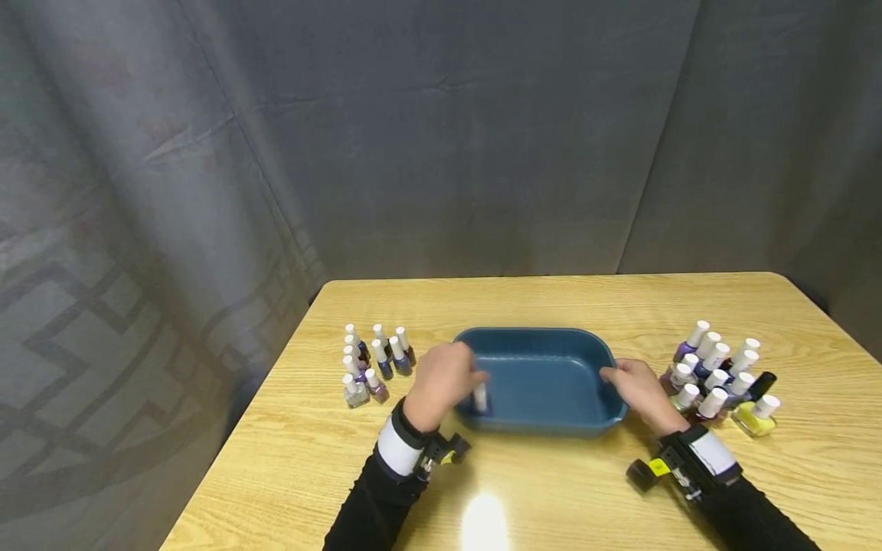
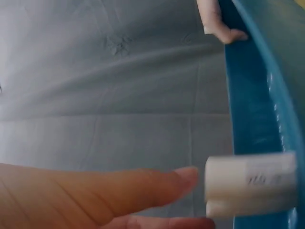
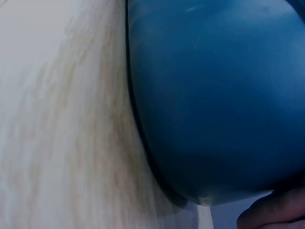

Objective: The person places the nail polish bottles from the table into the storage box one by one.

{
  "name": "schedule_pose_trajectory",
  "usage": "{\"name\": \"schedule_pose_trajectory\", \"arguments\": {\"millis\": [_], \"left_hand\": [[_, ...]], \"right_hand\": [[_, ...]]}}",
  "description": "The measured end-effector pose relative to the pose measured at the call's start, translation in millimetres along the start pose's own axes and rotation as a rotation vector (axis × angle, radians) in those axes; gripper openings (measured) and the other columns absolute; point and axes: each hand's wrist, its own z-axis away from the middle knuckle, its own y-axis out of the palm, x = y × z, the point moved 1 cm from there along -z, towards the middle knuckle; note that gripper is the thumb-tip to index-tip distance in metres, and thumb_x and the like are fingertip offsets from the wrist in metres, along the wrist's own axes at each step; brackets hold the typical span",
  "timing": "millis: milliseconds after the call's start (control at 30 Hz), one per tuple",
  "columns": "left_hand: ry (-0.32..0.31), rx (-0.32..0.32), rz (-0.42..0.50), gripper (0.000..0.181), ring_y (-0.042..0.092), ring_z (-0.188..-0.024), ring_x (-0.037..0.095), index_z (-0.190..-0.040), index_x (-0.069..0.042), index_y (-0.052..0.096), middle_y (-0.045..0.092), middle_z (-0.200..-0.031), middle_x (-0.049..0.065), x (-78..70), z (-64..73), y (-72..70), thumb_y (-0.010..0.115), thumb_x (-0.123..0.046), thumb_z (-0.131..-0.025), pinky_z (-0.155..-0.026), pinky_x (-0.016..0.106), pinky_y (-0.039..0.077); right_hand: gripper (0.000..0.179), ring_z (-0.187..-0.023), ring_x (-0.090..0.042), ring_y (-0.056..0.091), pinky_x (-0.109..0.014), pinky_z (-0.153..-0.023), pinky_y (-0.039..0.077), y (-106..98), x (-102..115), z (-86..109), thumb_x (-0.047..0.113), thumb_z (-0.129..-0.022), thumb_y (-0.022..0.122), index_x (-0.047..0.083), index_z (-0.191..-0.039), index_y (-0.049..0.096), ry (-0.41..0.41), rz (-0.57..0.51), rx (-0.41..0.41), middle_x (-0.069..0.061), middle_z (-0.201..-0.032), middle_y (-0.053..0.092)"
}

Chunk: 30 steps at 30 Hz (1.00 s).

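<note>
A blue plastic tray [image 1: 551, 386] stands on the wooden table. At its left end, my left hand [image 1: 441, 380] is over the rim, beside a nail polish bottle [image 1: 480, 399] with a white cap standing inside. The left wrist view has two white caps [image 2: 250, 176] side by side, with the straight thumb [image 2: 157, 186] just short of them and a finger below. My right hand [image 1: 641, 389] grips the tray's right rim between thumb and fingers. Up close in the right wrist view are the tray's outer wall [image 3: 219, 105] and some fingers [image 3: 276, 211].
Several white-capped nail polish bottles [image 1: 375, 360] are grouped left of the tray. A denser group of bottles [image 1: 717, 375] is on the right, close to my right wrist, with a yellow bottle [image 1: 754, 419] at its near edge. A grey curtain [image 1: 482, 153] hangs behind the table [image 1: 551, 490].
</note>
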Motion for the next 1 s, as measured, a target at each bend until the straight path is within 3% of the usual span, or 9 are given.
{"name": "schedule_pose_trajectory", "arguments": {"millis": [133,233,333,433,500,600,700,833,1000], "left_hand": [[-0.021,-0.074,0.059,0.038,0.032,-0.04,0.006,-0.05,-0.012,0.053,0.04,-0.045,-0.007,19.2,-6.1,-8.6,0.07,-0.03,-0.079,-0.037,0.018,0.022],[-0.111,-0.175,0.067,0.018,0.051,-0.048,0.009,-0.072,-0.007,0.07,0.062,-0.06,0.0,40.9,-9.2,-17.9,0.071,-0.024,-0.079,-0.044,0.021,0.038],[-0.249,-0.258,0.051,0.017,0.062,-0.06,0.017,-0.088,-0.006,0.071,0.07,-0.08,0.008,63.3,-10.3,-25.8,0.07,-0.02,-0.08,-0.052,0.029,0.048],[-0.367,-0.26,0.041,0.02,0.065,-0.066,0.024,-0.096,-0.006,0.071,0.071,-0.088,0.011,81.7,-10.1,-29.6,0.069,-0.02,-0.081,-0.054,0.036,0.05],[-0.404,-0.238,0.03,0.023,0.065,-0.071,0.026,-0.098,-0.006,0.07,0.07,-0.095,0.013,90.2,-10.6,-29.4,0.07,-0.019,-0.08,-0.055,0.039,0.05],[-0.409,-0.209,0.032,0.022,0.063,-0.069,0.025,-0.097,-0.005,0.07,0.07,-0.094,0.014,97.5,-12.7,-25.9,0.071,-0.017,-0.078,-0.052,0.036,0.048],[-0.383,-0.193,0.044,0.011,0.057,-0.057,0.02,-0.079,-0.002,0.07,0.069,-0.078,0.013,100.2,-16.2,-20.2,0.07,-0.013,-0.077,-0.044,0.029,0.041],[-0.361,-0.19,0.041,0.017,0.046,-0.048,0.016,-0.062,-0.002,0.064,0.061,-0.061,0.01,101.2,-20.1,-13.8,0.068,-0.008,-0.077,-0.039,0.024,0.031],[-0.37,-0.212,0.045,0.009,0.049,-0.052,0.016,-0.072,0.0,0.068,0.066,-0.07,0.012,101.3,-21.6,-10.9,0.068,-0.006,-0.078,-0.041,0.024,0.034]], "right_hand": [[0.027,-0.069,-0.012,0.049,-0.024,-0.058,0.042,-0.3,0.4,0.3,0.016,-0.09,0.043,-0.006,-0.085,0.058,0.001,0.002,-0.002,-0.002,-0.072,0.055],[0.027,-0.069,-0.012,0.049,-0.024,-0.058,0.042,-0.4,0.6,0.5,0.016,-0.09,0.043,-0.006,-0.085,0.058,0.003,0.003,-0.002,-0.002,-0.073,0.055],[0.026,-0.069,-0.012,0.049,-0.024,-0.058,0.042,-0.2,1.0,0.6,0.016,-0.09,0.044,-0.005,-0.083,0.058,0.001,0.005,-0.004,-0.002,-0.072,0.055],[0.026,-0.069,-0.012,0.049,-0.024,-0.058,0.041,-0.5,1.3,0.5,0.016,-0.09,0.044,-0.004,-0.082,0.057,-0.004,0.006,-0.005,-0.002,-0.071,0.054],[0.026,-0.068,-0.012,0.049,-0.024,-0.058,0.041,-0.6,1.1,0.6,0.016,-0.09,0.044,-0.004,-0.081,0.057,-0.006,0.006,-0.007,-0.002,-0.071,0.054],[0.025,-0.068,-0.012,0.048,-0.023,-0.057,0.041,-0.3,0.7,0.6,0.016,-0.09,0.044,-0.003,-0.079,0.056,-0.006,0.007,-0.01,-0.001,-0.07,0.053],[0.024,-0.067,-0.012,0.047,-0.023,-0.057,0.04,0.3,-0.1,0.4,0.015,-0.089,0.044,-0.001,-0.076,0.055,-0.004,0.003,-0.014,0.0,-0.068,0.051],[0.024,-0.066,-0.011,0.048,-0.023,-0.056,0.041,0.4,-1.0,-0.4,0.015,-0.089,0.044,-0.002,-0.077,0.056,-0.001,-0.005,-0.012,0.0,-0.068,0.052],[0.027,-0.065,-0.011,0.05,-0.024,-0.055,0.043,0.2,-1.4,-0.7,0.016,-0.09,0.043,-0.006,-0.085,0.057,0.005,-0.014,0.002,-0.001,-0.07,0.054]]}}
